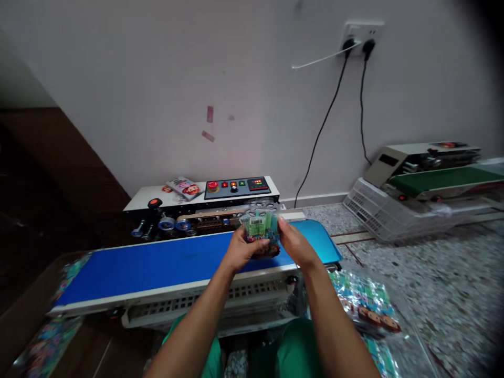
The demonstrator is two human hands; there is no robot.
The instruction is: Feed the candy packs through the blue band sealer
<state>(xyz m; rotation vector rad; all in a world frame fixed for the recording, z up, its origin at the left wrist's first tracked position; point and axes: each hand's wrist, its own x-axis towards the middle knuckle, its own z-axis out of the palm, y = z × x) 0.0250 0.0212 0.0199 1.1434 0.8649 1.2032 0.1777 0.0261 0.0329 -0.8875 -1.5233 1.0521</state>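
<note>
A clear plastic packet with green and blue contents and a barcode label is held above the right part of the blue conveyor belt. My left hand grips its left and lower side, with the thumb across the front. My right hand pinches its right edge. Brown shapes show at the bottom of the packet, partly behind my left thumb. Behind my hands stands the sealing machine, with its control panel of lit buttons and a red digital display.
Several similar packets lie in a clear bag at lower right, and more packets sit in a box at lower left. A second machine with a green belt rests on a white crate. Black power cords hang from the wall socket.
</note>
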